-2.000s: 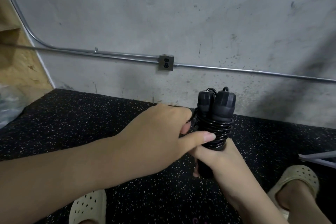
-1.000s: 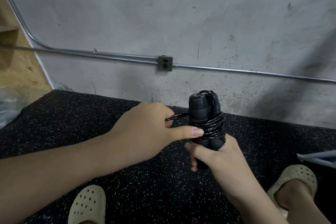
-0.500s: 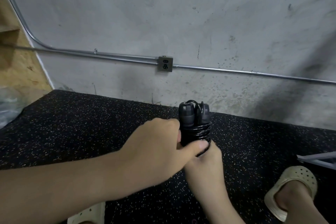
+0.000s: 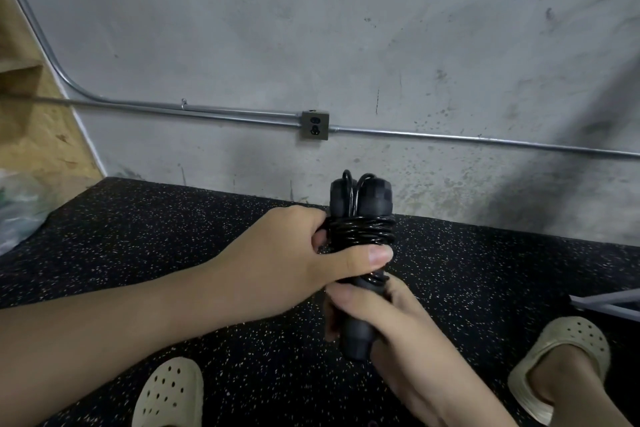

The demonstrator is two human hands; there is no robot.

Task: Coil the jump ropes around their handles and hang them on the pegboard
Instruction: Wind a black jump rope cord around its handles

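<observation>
Upright above the speckled black floor (image 4: 138, 236), the left hand (image 4: 284, 270) pinched glossy black rope coils (image 4: 362, 232), thumb across them. Those coils bound two matte black handles (image 4: 363, 201) side by side, whose lower ends the right hand (image 4: 384, 315) gripped, fingers curled.

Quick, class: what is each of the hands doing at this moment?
Left hand: closed on the coiled black rope, thumb pressed across the wraps.
Right hand: closed round the lower part of the two black handles, holding them upright.
</observation>
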